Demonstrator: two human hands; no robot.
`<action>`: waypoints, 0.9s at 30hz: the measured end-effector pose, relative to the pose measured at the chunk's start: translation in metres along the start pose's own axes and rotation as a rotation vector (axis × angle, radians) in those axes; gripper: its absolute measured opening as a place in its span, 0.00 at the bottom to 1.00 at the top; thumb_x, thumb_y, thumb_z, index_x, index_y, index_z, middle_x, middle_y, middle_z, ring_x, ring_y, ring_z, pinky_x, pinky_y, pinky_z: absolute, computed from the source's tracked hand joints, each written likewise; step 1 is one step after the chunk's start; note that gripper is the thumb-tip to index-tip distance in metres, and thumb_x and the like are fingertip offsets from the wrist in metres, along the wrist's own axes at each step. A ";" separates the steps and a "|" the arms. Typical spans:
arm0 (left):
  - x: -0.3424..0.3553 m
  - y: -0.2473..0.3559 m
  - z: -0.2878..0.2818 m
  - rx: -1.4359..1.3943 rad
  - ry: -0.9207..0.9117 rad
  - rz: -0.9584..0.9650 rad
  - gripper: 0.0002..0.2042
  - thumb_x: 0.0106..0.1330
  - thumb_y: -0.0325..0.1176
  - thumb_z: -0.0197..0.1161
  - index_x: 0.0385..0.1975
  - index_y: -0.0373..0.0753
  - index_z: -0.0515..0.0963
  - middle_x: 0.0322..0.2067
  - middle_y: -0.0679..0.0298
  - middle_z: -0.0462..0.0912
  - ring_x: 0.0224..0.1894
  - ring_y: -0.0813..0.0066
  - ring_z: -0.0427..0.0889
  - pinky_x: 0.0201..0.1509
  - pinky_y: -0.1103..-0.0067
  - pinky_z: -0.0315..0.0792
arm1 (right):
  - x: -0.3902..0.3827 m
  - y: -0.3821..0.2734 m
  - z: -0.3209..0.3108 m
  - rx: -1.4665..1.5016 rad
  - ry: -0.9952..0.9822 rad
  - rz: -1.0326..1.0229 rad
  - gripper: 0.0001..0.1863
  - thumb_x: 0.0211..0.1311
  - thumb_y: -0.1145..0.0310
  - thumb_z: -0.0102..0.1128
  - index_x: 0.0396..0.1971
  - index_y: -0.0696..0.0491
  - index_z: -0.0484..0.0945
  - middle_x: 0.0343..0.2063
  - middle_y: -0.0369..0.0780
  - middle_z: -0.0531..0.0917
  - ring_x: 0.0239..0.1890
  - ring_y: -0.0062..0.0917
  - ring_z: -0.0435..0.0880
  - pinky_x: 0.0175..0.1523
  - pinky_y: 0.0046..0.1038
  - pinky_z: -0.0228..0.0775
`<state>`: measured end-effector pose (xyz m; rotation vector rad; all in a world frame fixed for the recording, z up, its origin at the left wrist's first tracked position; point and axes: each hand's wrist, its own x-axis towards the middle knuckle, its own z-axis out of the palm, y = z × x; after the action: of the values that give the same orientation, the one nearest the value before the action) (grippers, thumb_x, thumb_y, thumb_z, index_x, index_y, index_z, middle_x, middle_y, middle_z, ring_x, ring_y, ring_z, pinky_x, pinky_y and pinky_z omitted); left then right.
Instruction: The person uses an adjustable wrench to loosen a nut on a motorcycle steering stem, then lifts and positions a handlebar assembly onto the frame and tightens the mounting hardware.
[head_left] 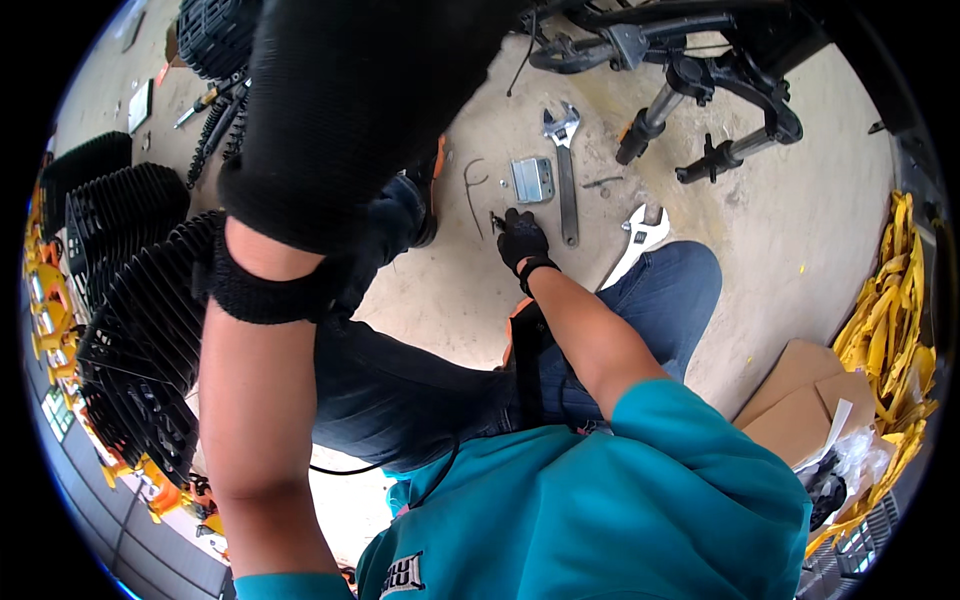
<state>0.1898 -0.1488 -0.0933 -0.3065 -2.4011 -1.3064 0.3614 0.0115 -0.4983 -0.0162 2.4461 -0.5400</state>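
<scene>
1. The person's right hand, in a black glove, reaches down to the concrete floor; its fingers are drawn narrow at a small dark piece, but whether they grip it or only touch it cannot be told.
2. The left hand, also black-gloved, is raised close to the camera; its fingers cannot be made out, so whether it holds anything cannot be told.
3. Just beyond the right hand lies a silver metal block, with an adjustable wrench beside it on the right.
4. A thin bent wire lies left of the block, and a short dark rod right of the wrench.
5. A second adjustable wrench shows its head near the bent knee.
6. Farther up, two fork legs extend from a black frame.
</scene>
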 end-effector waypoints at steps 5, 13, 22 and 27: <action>0.008 -0.007 -0.009 -0.065 0.020 0.016 0.12 0.59 0.27 0.66 0.40 0.28 0.77 0.31 0.53 0.83 0.34 0.67 0.84 0.40 0.76 0.76 | 0.020 0.014 -0.035 0.218 -0.032 0.013 0.18 0.46 0.63 0.68 0.36 0.55 0.76 0.34 0.50 0.82 0.42 0.45 0.82 0.48 0.41 0.74; 0.018 -0.027 -0.001 0.098 -0.045 0.146 0.14 0.62 0.26 0.65 0.48 0.35 0.78 0.38 0.57 0.84 0.41 0.69 0.84 0.47 0.77 0.76 | -0.021 -0.059 -0.229 0.604 -0.026 -0.545 0.17 0.56 0.71 0.68 0.46 0.56 0.79 0.38 0.42 0.82 0.41 0.25 0.83 0.44 0.26 0.74; 0.052 0.004 0.024 -0.111 -0.104 0.032 0.13 0.60 0.25 0.62 0.44 0.32 0.75 0.38 0.50 0.80 0.40 0.53 0.82 0.43 0.68 0.75 | -0.175 -0.140 -0.587 0.548 0.763 -0.794 0.18 0.59 0.76 0.66 0.50 0.56 0.77 0.47 0.38 0.82 0.47 0.21 0.80 0.48 0.25 0.75; 0.053 0.008 0.030 -0.065 -0.139 0.069 0.14 0.59 0.24 0.63 0.46 0.32 0.75 0.38 0.50 0.80 0.40 0.56 0.83 0.43 0.69 0.76 | -0.134 -0.149 -0.666 0.112 0.805 -0.873 0.17 0.60 0.73 0.64 0.50 0.55 0.78 0.39 0.37 0.84 0.41 0.18 0.82 0.47 0.23 0.74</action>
<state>0.1375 -0.1191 -0.0791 -0.5100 -2.4407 -1.3756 0.0637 0.1441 0.1165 -1.0377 3.1000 -1.2406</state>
